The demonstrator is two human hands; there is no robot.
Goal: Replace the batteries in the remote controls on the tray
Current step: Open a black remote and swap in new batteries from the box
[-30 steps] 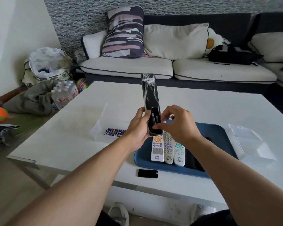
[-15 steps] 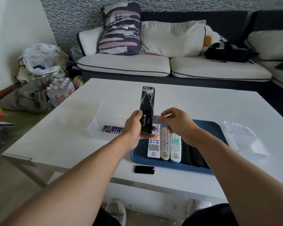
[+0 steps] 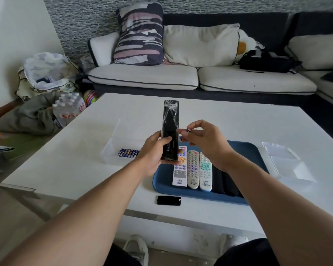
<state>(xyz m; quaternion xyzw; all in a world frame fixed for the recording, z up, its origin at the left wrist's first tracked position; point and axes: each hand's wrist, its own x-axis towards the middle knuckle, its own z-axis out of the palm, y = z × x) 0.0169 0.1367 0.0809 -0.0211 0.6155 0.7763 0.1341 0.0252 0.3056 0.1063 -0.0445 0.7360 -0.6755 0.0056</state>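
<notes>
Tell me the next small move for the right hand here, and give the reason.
Probably carry the small battery pinched in the right hand away and set it down on the table. The left hand holds the black remote upright with its back open, the cover lies on the table, and fresh batteries wait in the clear box.

Both forearms are bare to the frame's edge, with no sleeve showing. The left hand and right hand are bare. Dark clothing covers the lap, and a pale shoe shows below.
</notes>
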